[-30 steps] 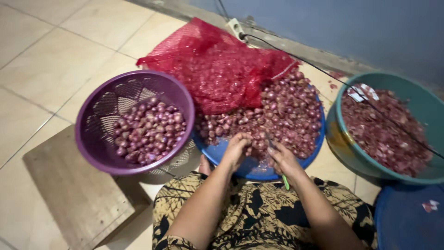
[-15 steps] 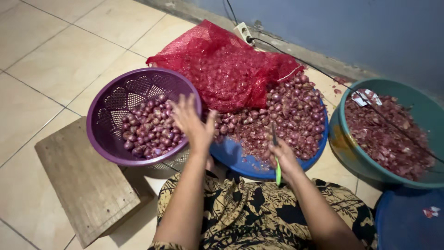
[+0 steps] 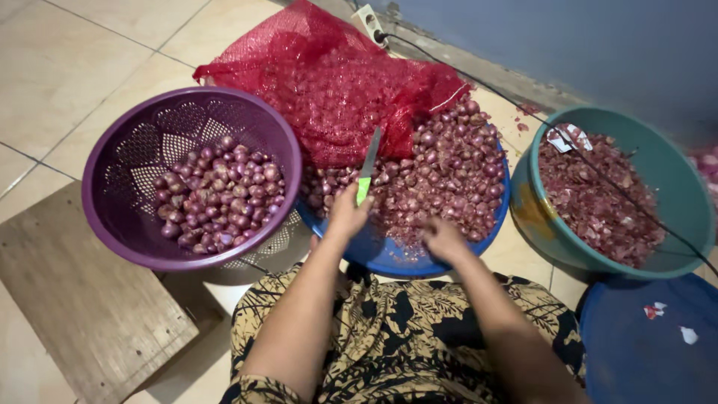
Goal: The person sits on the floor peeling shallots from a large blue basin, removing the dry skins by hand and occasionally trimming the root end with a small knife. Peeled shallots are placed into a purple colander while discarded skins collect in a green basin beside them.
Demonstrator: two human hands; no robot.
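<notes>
While L hand [image 3: 349,215] grips knife [image 3: 367,169], blade points up-away; R hand [image 3: 443,238] clenched.

Lighting even and moderately bright, from overhead; no harsh glare. Soft shadow lies left of the left hand [image 3: 348,217], under the purple colander [image 3: 120,179] and across the wooden board [image 3: 82,314]. Slight motion blur on the right hand [image 3: 443,238]. Wide-angle bending shows at the frame edges, far from both hands.

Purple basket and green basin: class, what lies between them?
In the head view, between the purple basket and the green basin lies the blue tray heaped with shallots, with a red mesh sack over its far side.
</notes>
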